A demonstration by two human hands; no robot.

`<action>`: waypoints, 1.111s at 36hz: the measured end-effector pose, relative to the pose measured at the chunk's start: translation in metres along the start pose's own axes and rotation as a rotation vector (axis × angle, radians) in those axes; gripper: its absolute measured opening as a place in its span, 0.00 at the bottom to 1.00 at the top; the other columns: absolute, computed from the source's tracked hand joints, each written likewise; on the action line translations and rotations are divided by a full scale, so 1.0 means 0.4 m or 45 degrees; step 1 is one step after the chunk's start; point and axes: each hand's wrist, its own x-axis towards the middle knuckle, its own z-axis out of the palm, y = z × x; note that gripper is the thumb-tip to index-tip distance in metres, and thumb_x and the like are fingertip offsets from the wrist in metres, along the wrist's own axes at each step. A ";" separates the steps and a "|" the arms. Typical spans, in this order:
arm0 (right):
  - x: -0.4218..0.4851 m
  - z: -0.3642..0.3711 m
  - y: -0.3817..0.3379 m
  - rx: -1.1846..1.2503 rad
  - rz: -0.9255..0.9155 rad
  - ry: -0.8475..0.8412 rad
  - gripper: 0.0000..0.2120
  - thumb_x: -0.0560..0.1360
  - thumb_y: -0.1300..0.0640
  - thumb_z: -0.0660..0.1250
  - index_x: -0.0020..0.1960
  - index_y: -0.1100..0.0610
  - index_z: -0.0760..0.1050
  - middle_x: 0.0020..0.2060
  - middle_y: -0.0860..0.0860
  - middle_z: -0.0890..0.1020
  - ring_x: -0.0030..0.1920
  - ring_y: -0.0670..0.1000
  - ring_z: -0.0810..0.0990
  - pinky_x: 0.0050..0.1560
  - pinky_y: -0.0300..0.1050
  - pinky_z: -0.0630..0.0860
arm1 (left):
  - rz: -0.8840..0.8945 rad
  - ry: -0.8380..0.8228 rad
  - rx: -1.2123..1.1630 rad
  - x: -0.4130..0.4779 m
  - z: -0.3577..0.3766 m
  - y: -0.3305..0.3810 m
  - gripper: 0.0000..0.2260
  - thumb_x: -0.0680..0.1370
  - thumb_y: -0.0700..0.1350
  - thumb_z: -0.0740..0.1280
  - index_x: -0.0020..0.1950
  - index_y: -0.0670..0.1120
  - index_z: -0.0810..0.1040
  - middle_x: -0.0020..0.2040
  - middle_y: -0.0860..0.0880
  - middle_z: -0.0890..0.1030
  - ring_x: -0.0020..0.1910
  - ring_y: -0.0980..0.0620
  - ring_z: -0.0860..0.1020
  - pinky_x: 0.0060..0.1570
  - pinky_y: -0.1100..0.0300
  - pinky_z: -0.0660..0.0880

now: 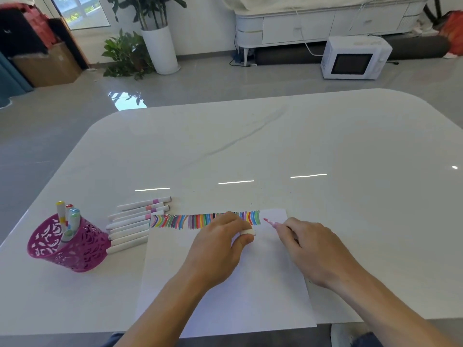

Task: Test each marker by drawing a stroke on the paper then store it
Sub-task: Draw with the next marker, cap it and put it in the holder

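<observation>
Gripping an uncapped pink marker (271,222), right hand (313,246) hovers over stroke-lined white paper (225,296); left hand (220,244) pinches white cap (248,232); loose white markers (132,229) beside paper likely await testing.

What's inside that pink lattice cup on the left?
Several capped markers stand in the pink cup, tops poking out. Its wall mostly hides their lower ends and the bottom.

No text, label, brand or number is readable on anything here
</observation>
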 end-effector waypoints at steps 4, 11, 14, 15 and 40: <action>0.018 0.009 0.012 0.233 -0.002 0.031 0.13 0.85 0.47 0.53 0.58 0.41 0.77 0.37 0.41 0.79 0.40 0.45 0.77 0.39 0.38 0.69 | 0.014 -0.044 0.097 0.002 0.020 -0.017 0.05 0.80 0.51 0.67 0.54 0.53 0.81 0.68 0.60 0.73 0.70 0.59 0.67 0.64 0.68 0.62; 0.039 0.013 0.008 0.733 0.072 0.131 0.12 0.86 0.56 0.59 0.56 0.43 0.78 0.51 0.49 0.82 0.33 0.48 0.84 0.35 0.40 0.80 | 0.029 -0.121 0.063 -0.007 0.034 -0.040 0.05 0.81 0.53 0.64 0.55 0.57 0.77 0.80 0.56 0.59 0.79 0.58 0.52 0.76 0.58 0.56; 0.045 0.013 0.000 0.981 0.149 0.113 0.14 0.86 0.57 0.58 0.52 0.48 0.82 0.50 0.53 0.83 0.37 0.55 0.87 0.37 0.49 0.84 | 0.046 -0.143 0.078 -0.013 0.035 -0.051 0.05 0.81 0.54 0.64 0.56 0.58 0.75 0.80 0.54 0.60 0.80 0.56 0.52 0.76 0.57 0.55; 0.048 0.016 0.001 1.020 0.151 0.101 0.16 0.86 0.60 0.57 0.52 0.49 0.83 0.49 0.53 0.84 0.39 0.55 0.87 0.40 0.53 0.85 | 0.047 -0.152 0.087 -0.016 0.033 -0.054 0.05 0.81 0.54 0.64 0.56 0.58 0.75 0.80 0.54 0.59 0.80 0.56 0.52 0.76 0.58 0.54; 0.052 0.064 -0.029 1.172 0.087 0.154 0.03 0.79 0.63 0.70 0.52 0.57 0.80 0.37 0.58 0.86 0.37 0.61 0.86 0.40 0.54 0.82 | 0.056 -0.139 0.068 -0.061 0.027 -0.049 0.07 0.82 0.53 0.62 0.59 0.55 0.74 0.80 0.53 0.59 0.79 0.54 0.50 0.76 0.59 0.49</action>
